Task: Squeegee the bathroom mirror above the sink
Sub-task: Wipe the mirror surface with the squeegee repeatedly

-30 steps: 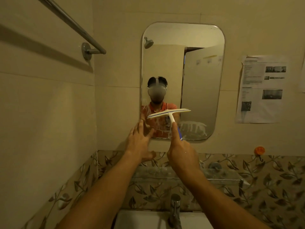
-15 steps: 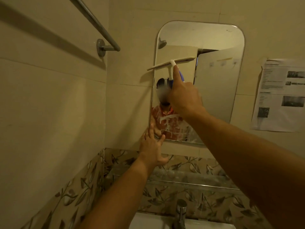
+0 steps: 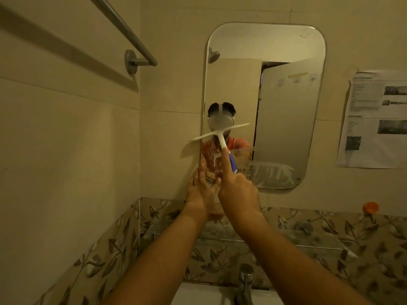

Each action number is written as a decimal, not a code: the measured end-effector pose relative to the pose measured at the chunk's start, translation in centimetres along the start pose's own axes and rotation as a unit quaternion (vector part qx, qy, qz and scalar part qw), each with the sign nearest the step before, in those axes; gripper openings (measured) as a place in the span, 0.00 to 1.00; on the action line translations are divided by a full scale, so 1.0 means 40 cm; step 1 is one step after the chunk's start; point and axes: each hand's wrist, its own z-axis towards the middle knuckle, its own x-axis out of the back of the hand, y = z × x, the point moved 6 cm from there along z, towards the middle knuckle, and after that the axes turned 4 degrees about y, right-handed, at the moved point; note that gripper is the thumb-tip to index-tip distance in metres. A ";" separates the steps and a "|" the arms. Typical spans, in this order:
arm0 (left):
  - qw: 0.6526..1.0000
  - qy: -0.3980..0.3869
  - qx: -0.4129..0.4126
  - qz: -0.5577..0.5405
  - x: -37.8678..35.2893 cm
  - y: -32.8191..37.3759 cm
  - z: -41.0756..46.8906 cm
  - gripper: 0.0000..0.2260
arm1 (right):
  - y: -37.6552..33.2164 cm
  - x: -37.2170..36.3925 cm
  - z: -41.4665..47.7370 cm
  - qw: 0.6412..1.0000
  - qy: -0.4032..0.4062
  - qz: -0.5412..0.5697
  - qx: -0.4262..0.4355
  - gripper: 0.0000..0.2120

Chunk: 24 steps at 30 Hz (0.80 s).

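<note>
A rounded rectangular mirror (image 3: pixel 286 102) hangs on the beige tiled wall above the sink (image 3: pixel 198 293). My right hand (image 3: pixel 237 192) grips the blue handle of a white squeegee (image 3: pixel 220 132), index finger stretched along the handle. Its blade lies tilted across the mirror's lower left part, and its left end overhangs the mirror's left edge. White foam streaks remain on the glass under the blade and along the bottom. My left hand (image 3: pixel 201 192) rests flat with fingers spread at the mirror's lower left corner.
A metal towel bar (image 3: pixel 123 29) runs along the left wall. A paper notice (image 3: pixel 374 119) is taped right of the mirror, an orange hook (image 3: pixel 371 207) below it. A glass shelf (image 3: pixel 275 238) crosses the leaf-patterned tiles, above a chrome tap (image 3: pixel 245 282).
My right hand pulled the squeegee down from the mirror's upper left to its lower left part. My left hand stayed at the lower left corner.
</note>
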 end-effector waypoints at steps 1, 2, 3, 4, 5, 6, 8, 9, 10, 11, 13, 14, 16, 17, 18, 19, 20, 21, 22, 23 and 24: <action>1.000 -0.012 -0.008 0.001 -0.008 -0.001 0.004 0.56 | 0.007 -0.014 -0.018 1.000 -0.013 -0.002 -0.003 0.44; 1.000 -0.020 -0.012 -0.005 0.000 -0.002 -0.005 0.55 | 0.015 -0.024 -0.035 1.000 -0.026 -0.005 -0.006 0.44; 1.000 -0.019 -0.013 -0.021 0.019 -0.007 -0.024 0.53 | 0.021 -0.030 -0.051 0.999 -0.036 -0.011 -0.009 0.45; 0.999 -0.003 -0.012 -0.046 0.043 -0.018 -0.050 0.46 | 0.027 -0.034 -0.065 0.999 -0.043 -0.017 -0.011 0.46; 0.997 0.041 -0.012 -0.069 0.069 -0.035 -0.076 0.36 | 0.031 -0.036 -0.077 0.999 -0.048 -0.023 -0.012 0.46; 0.992 0.102 -0.006 -0.080 0.096 -0.056 -0.097 0.25 | 0.033 -0.037 -0.087 0.998 -0.052 -0.027 -0.012 0.46; 0.973 0.210 0.030 -0.094 0.150 -0.113 -0.121 0.14 | 0.040 -0.039 -0.102 0.998 -0.055 -0.029 -0.019 0.45; 0.963 0.241 0.045 -0.113 0.167 -0.137 -0.115 0.15 | 0.044 -0.041 -0.111 0.998 -0.056 -0.030 -0.023 0.45; 0.957 0.254 0.049 -0.135 0.191 -0.155 -0.104 0.18 | 0.048 -0.046 -0.121 0.997 -0.060 -0.032 -0.021 0.45; 0.956 0.252 0.044 -0.146 0.216 -0.166 -0.088 0.23 | 0.053 -0.053 -0.133 0.997 -0.066 -0.033 -0.018 0.45; 0.964 0.226 0.026 -0.139 0.269 -0.174 -0.048 0.30 | 0.067 -0.068 -0.161 0.997 -0.071 -0.031 -0.012 0.47; 0.969 0.209 0.019 -0.128 0.293 -0.177 -0.026 0.32 | 0.073 -0.074 -0.172 0.997 -0.072 -0.031 -0.008 0.47; 0.979 0.179 0.009 -0.096 0.330 -0.183 0.014 0.35 | 0.080 -0.079 -0.179 0.997 -0.075 -0.034 0.003 0.48; 0.984 0.165 0.002 -0.074 0.340 -0.183 0.031 0.36 | 0.080 -0.078 -0.176 0.996 -0.076 -0.034 0.008 0.48; 0.987 0.152 -0.007 -0.048 0.347 -0.182 0.048 0.37 | 0.078 -0.070 -0.171 0.996 -0.076 -0.034 0.012 0.48; 0.990 0.142 -0.018 -0.018 0.350 -0.179 0.063 0.36 | 0.076 -0.064 -0.165 0.996 -0.076 -0.037 0.016 0.48; 0.991 0.134 -0.028 0.011 0.352 -0.173 0.077 0.36 | 0.076 -0.056 -0.160 0.996 -0.076 -0.039 0.021 0.47; 0.991 0.127 -0.034 0.036 0.354 -0.167 0.089 0.35 | 0.076 -0.046 -0.154 0.996 -0.075 -0.039 0.026 0.46; 0.990 0.123 -0.037 0.056 0.356 -0.162 0.097 0.35 | 0.077 -0.033 -0.149 0.996 -0.074 -0.038 0.032 0.46; 0.990 0.117 -0.037 0.073 0.359 -0.156 0.103 0.36 | 0.079 -0.020 -0.141 0.996 -0.069 -0.038 0.040 0.46; 0.989 0.111 -0.035 0.086 0.361 -0.151 0.107 0.37 | 0.080 -0.005 -0.130 0.996 -0.064 -0.040 0.048 0.46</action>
